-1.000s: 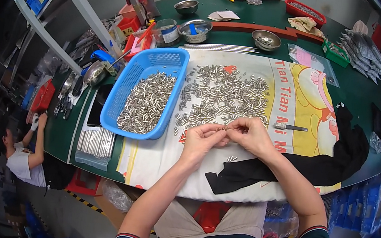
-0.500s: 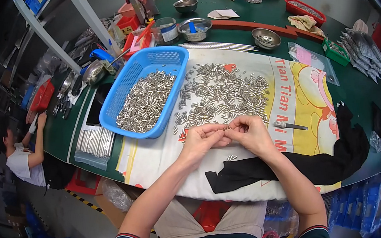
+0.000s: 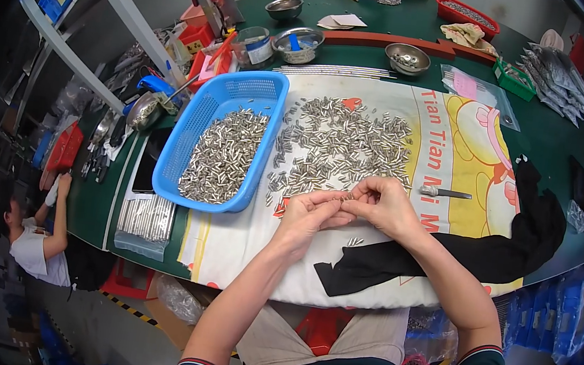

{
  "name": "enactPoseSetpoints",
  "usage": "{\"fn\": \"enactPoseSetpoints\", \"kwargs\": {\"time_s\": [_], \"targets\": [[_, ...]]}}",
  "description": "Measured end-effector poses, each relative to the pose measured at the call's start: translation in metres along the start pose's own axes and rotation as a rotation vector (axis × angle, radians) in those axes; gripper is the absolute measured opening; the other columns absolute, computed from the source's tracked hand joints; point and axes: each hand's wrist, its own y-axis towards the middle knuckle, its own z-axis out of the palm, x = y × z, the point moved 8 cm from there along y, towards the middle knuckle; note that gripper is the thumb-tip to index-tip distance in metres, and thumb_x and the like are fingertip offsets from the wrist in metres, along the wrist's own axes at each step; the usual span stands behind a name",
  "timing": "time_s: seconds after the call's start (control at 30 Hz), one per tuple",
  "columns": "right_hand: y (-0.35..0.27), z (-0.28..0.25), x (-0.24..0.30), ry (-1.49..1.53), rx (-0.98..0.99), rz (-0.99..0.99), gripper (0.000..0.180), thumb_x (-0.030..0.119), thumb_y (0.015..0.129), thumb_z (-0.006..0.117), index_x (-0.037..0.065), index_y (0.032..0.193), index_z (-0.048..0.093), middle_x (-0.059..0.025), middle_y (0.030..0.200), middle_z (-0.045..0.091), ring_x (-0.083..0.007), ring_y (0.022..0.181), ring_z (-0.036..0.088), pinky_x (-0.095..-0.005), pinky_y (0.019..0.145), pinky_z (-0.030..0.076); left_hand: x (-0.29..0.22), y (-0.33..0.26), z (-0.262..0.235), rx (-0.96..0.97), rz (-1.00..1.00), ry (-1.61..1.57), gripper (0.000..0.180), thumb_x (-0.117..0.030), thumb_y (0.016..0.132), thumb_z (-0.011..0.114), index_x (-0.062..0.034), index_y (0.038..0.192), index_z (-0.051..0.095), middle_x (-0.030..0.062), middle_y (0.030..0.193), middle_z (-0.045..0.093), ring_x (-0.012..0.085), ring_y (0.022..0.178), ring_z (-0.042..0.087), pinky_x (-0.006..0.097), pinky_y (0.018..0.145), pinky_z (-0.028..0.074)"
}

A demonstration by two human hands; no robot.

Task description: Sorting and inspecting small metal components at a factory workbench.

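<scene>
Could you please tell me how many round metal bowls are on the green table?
3. One metal bowl sits far left near the shelf frame, a second just right of it holds a blue item, and a third sits beyond the printed cloth. Clutter at left may hide more.

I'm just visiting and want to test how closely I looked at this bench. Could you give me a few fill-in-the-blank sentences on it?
1. The basket full of small metal pieces is coloured ____.
2. Both hands, left hand and right hand, meet over a cloth that is mostly ____.
3. The dark fabric lying to the person's right is ____.
4. The loose metal pieces lie to the basket's ____.

Missing words: blue; white; black; right
</scene>
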Motion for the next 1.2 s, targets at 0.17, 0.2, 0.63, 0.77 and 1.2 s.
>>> {"fn": "enactPoseSetpoints", "kwargs": {"time_s": [0.17,0.2,0.63,0.77,1.2], "targets": [[0.0,0.001,0.0,0.191,0.085,0.11,0.02,0.014,0.076,0.065,-0.006,0.077,0.065,-0.0059,0.064,0.062,-0.0066,0.059,0.054,-0.0235,0.055,0.046,-0.002,-0.002,0.002,0.008,-0.063,-0.082,0.029,-0.013,0.092,0.049,0.0076,0.112,0.054,0.019,0.1,0.063,0.0228,0.088,0.065,0.028,0.079,0.054],[0.0,0.001,-0.002,0.191,0.084,0.111,0.02,0.014,0.076,0.065,-0.006,0.077,0.065,-0.0059,0.064,0.062,-0.0066,0.059,0.054,-0.0235,0.055,0.046,-0.001,-0.002,0.003,0.016,-0.087,-0.106,0.03,-0.015,0.093,0.048,0.0074,0.113,0.054,0.0194,0.1,0.063,0.0235,0.089,0.065,0.029,0.08,0.054],[0.002,0.003,-0.002,0.071,0.061,0.028,0.022,0.013,0.079,0.059,-0.008,0.077,0.064,-0.0094,0.066,0.065,-0.0103,0.06,0.059,-0.0247,0.056,0.048,0.003,0.0,0.002,0.069,-0.122,-0.229,0.03,-0.01,0.092,0.045,0.0101,0.113,0.052,0.024,0.103,0.06,0.0278,0.091,0.064,0.031,0.081,0.054],[0.002,0.002,-0.001,0.091,0.07,0.011,0.02,0.011,0.08,0.056,-0.008,0.078,0.063,-0.0132,0.069,0.066,-0.0117,0.065,0.063,-0.025,0.06,0.05,0.002,0.001,0.001,0.076,-0.11,-0.263,0.029,-0.01,0.092,0.045,0.0107,0.111,0.052,0.0254,0.101,0.06,0.0296,0.091,0.064,0.032,0.082,0.054],[0.002,0.003,-0.002,0.137,0.084,0.028,0.02,0.011,0.079,0.057,-0.008,0.079,0.064,-0.0124,0.069,0.067,-0.0111,0.065,0.063,-0.0251,0.062,0.05,0.003,0.002,0.001,0.072,-0.124,-0.253,0.028,-0.009,0.093,0.043,0.0105,0.111,0.051,0.0243,0.1,0.061,0.0282,0.089,0.064,0.031,0.081,0.054]]}}
